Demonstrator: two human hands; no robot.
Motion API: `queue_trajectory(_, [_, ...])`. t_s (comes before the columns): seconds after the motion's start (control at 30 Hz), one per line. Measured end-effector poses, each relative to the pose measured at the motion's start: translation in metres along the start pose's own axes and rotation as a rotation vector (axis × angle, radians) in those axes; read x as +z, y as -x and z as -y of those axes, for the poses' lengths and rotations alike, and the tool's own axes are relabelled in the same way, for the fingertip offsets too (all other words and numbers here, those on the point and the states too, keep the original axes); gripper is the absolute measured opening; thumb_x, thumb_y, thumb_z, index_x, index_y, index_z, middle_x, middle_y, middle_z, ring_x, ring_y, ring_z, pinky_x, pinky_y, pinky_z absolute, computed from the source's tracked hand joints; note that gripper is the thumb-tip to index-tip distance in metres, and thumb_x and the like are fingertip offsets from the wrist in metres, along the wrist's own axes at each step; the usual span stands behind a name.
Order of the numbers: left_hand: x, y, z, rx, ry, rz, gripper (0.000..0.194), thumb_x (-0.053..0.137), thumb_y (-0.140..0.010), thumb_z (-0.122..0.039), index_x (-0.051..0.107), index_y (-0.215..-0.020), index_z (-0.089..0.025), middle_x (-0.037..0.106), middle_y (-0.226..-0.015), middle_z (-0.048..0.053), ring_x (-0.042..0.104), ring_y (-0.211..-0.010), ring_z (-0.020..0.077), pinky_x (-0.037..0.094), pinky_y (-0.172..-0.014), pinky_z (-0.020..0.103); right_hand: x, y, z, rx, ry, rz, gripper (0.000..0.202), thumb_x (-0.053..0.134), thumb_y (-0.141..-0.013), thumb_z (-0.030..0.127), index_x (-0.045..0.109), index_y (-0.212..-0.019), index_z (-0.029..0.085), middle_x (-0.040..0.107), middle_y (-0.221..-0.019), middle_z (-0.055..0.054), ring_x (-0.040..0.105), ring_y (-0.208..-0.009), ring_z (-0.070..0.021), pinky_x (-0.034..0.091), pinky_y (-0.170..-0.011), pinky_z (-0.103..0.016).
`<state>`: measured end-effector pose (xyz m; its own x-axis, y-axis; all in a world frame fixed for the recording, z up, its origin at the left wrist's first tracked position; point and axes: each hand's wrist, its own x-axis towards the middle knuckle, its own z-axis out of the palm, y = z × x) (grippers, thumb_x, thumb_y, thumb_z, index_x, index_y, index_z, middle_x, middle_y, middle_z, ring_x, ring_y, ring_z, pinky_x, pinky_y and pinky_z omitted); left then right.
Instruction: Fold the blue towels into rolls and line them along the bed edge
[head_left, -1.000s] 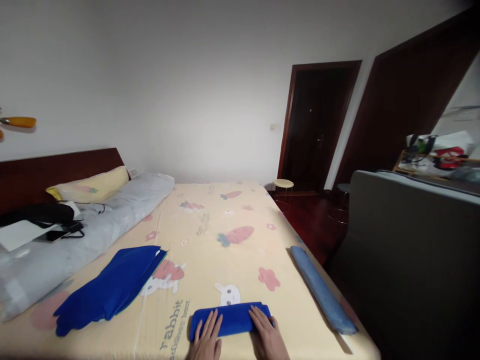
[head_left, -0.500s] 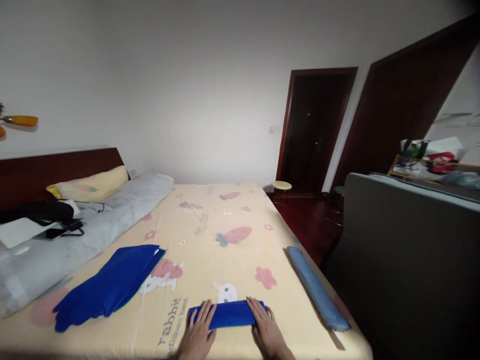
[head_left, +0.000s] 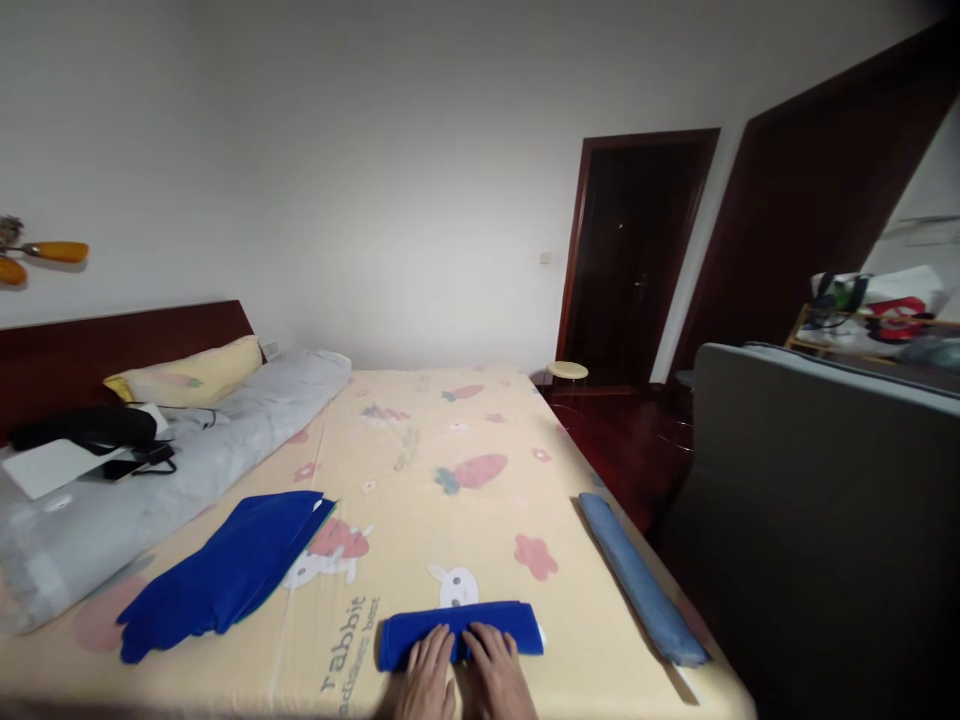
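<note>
A folded strip of blue cloth [head_left: 517, 622] lies crosswise on the bed close to me; its exact kind does not show. My left hand [head_left: 427, 670] rests on the near edge of it, left of the middle, fingers stretched over the top. Beside it, my right hand [head_left: 491, 665] lies on the same edge, fingers also laid over the fabric. The two hands are close together with a narrow gap between them. What the thumbs do underneath is partly hidden. Another blue cloth [head_left: 232, 565], loosely folded, is spread to the left.
A rolled blue-grey cloth [head_left: 637, 580] lies along the bed's right edge. On the left are a grey quilt [head_left: 247, 425], a yellow pillow [head_left: 195, 372] and a black bag [head_left: 90, 428]. A dark grey panel [head_left: 817, 500] stands at right; a stool [head_left: 568, 371] is near the door.
Both hands have moved inward from the ends of the folded blue cloth to the middle of its near edge. The view has shifted slightly.
</note>
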<state>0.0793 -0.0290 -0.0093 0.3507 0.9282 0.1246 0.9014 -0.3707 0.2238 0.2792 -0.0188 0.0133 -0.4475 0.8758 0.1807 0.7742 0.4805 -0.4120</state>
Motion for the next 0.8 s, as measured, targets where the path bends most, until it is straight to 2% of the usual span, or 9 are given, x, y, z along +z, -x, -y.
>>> queue_trajectory(0.07, [0.006, -0.008, -0.015, -0.058, 0.025, 0.016, 0.061, 0.037, -0.083, -0.017, 0.037, -0.143, -0.023, 0.042, -0.150, 0.002, 0.038, -0.138, 0.0222, 0.033, -0.115, 0.041, 0.002, -0.006, 0.012, 0.055, -0.002, 0.039, 0.059, 0.046, -0.081, 0.020, 0.043, -0.139, 0.030, 0.050, -0.143, -0.007, 0.045, -0.130, -0.0294, 0.030, -0.108, -0.049])
queue_trajectory(0.17, [-0.003, -0.012, -0.020, -0.150, 0.050, 0.055, 0.059, 0.039, -0.083, -0.020, 0.040, -0.142, -0.024, 0.043, -0.150, 0.003, 0.036, -0.139, 0.0247, 0.027, -0.117, 0.046, -0.003, -0.009, 0.009, 0.122, 0.032, 0.066, 0.064, 0.050, -0.075, 0.018, 0.045, -0.138, 0.030, 0.050, -0.143, -0.006, 0.043, -0.131, -0.0314, 0.027, -0.109, -0.050])
queue_trajectory(0.23, [-0.016, -0.008, -0.010, -0.220, 0.040, 0.061, 0.059, 0.040, -0.082, -0.021, 0.042, -0.141, -0.026, 0.045, -0.149, 0.004, 0.036, -0.139, 0.0249, 0.024, -0.117, 0.047, -0.009, -0.006, -0.006, 0.170, 0.072, 0.035, 0.064, 0.050, -0.074, 0.017, 0.047, -0.136, 0.029, 0.051, -0.142, -0.006, 0.043, -0.130, -0.0314, 0.026, -0.109, -0.049])
queue_trajectory(0.33, [-0.037, 0.007, 0.016, -0.323, -0.040, 0.034, 0.060, 0.041, -0.079, -0.021, 0.045, -0.139, -0.026, 0.049, -0.146, 0.005, 0.039, -0.136, 0.0256, 0.024, -0.115, 0.047, -0.018, 0.008, -0.036, 0.225, 0.131, -0.045, 0.058, 0.046, -0.077, 0.018, 0.050, -0.134, 0.027, 0.054, -0.139, -0.006, 0.047, -0.127, -0.0296, 0.029, -0.106, -0.048])
queue_trajectory(0.47, [-0.047, 0.023, 0.041, -0.361, -0.105, 0.040, 0.060, 0.041, -0.078, -0.020, 0.047, -0.137, -0.027, 0.051, -0.144, 0.004, 0.040, -0.134, 0.0246, 0.023, -0.114, 0.046, -0.026, 0.022, -0.061, 0.226, 0.161, -0.083, 0.050, 0.042, -0.083, 0.022, 0.050, -0.132, 0.026, 0.055, -0.137, -0.009, 0.048, -0.124, -0.0283, 0.032, -0.101, -0.046])
queue_trajectory(0.53, [-0.044, 0.024, 0.043, -0.375, -0.108, 0.030, 0.060, 0.040, -0.078, -0.020, 0.047, -0.137, -0.027, 0.051, -0.144, 0.004, 0.039, -0.134, 0.0237, 0.021, -0.114, 0.045, -0.027, 0.022, -0.061, 0.238, 0.157, -0.092, 0.049, 0.042, -0.083, 0.021, 0.051, -0.131, 0.024, 0.055, -0.137, -0.009, 0.048, -0.124, -0.0280, 0.032, -0.100, -0.045])
queue_trajectory(0.67, [-0.039, 0.013, 0.039, -0.420, -0.141, -0.014, 0.061, 0.043, -0.074, -0.016, 0.050, -0.134, -0.028, 0.054, -0.139, 0.005, 0.041, -0.131, 0.0246, 0.023, -0.110, 0.046, -0.036, 0.008, -0.046, 0.294, 0.141, -0.116, 0.050, 0.043, -0.075, 0.013, 0.054, -0.123, 0.021, 0.058, -0.129, -0.010, 0.050, -0.117, -0.0270, 0.030, -0.099, -0.044])
queue_trajectory(0.8, [-0.046, 0.001, 0.040, -0.372, -0.148, -0.027, 0.060, 0.046, -0.070, -0.013, 0.054, -0.127, -0.030, 0.059, -0.129, 0.003, 0.045, -0.125, 0.0232, 0.025, -0.107, 0.044, -0.056, -0.006, -0.032, 0.300, 0.085, -0.116, 0.048, 0.046, -0.070, 0.012, 0.056, -0.115, 0.022, 0.062, -0.118, -0.009, 0.051, -0.109, -0.0262, 0.028, -0.099, -0.044])
